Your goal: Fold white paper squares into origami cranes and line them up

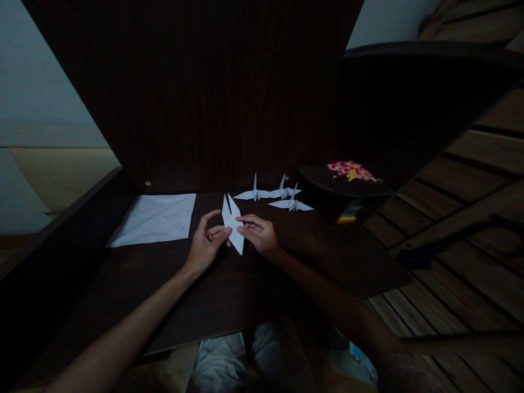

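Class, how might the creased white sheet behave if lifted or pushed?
The white sheet looks thin, so it would probably be light and floppy. Visibly creased, it may bend along those lines. Lying flat on the desk, it likely won't roll or tip.

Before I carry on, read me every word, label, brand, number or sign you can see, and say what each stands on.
No readable text anywhere in view.
Colorful item under the small shelf: too small and dark to tell whether its markings are lettering.
Blue-and-white thing at lower right: too blurred to tell.
Folded paper in the hands, white sheet, paper cranes: no writing visible.
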{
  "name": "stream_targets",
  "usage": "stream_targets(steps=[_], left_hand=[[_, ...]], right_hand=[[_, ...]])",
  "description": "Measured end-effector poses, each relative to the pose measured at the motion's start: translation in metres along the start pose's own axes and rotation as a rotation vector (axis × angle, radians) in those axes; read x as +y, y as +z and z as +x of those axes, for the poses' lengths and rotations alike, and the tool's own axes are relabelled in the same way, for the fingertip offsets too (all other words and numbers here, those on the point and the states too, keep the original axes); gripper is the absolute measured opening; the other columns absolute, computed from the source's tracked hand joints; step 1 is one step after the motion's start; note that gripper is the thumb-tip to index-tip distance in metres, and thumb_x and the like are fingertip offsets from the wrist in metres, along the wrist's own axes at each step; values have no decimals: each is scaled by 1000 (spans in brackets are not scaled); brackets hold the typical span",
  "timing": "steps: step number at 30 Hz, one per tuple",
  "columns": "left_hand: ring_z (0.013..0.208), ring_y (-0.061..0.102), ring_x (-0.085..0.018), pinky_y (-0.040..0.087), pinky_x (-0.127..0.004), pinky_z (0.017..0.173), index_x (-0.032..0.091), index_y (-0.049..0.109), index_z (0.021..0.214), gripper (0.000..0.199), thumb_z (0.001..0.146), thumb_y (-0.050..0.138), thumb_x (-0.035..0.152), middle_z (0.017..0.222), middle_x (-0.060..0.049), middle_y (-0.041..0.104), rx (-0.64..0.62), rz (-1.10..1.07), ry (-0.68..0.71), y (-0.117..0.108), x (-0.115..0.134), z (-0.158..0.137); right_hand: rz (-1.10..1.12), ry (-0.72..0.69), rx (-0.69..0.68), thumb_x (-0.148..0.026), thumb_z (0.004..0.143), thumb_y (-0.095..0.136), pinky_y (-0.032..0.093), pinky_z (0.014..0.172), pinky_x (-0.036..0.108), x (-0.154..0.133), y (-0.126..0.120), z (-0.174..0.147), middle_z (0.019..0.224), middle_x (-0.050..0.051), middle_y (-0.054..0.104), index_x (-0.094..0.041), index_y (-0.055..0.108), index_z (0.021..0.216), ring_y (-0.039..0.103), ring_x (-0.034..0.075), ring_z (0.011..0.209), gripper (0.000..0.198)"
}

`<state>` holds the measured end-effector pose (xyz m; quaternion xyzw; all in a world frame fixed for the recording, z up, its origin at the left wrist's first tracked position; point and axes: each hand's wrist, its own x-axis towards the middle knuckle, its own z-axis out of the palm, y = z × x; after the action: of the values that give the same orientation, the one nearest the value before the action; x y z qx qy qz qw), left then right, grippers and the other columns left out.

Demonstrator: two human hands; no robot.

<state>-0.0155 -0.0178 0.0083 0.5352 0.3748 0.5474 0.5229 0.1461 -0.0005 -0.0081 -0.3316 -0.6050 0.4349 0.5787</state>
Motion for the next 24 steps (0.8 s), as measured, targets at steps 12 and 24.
stream_targets(steps=[12, 24], left_hand=[[75, 67, -20, 53, -34, 76, 14, 68, 83, 33, 62, 79, 36, 79, -7, 73, 122, 102, -36, -1, 2, 0], [68, 66, -18, 53, -30, 70, 14, 70, 76, 32, 58, 81, 37, 74, -5, 73, 130, 72, -58, -5, -3, 3]], right_hand=[[50, 41, 37, -37, 72, 71, 52, 73, 28, 0, 0, 2, 87, 4, 68, -21, 58, 111, 65, 16, 80, 43], [107, 232, 33, -47, 61, 76, 54, 72, 34, 6, -2, 4, 77, 6, 72, -16, 67, 82, 68, 20, 74, 39]])
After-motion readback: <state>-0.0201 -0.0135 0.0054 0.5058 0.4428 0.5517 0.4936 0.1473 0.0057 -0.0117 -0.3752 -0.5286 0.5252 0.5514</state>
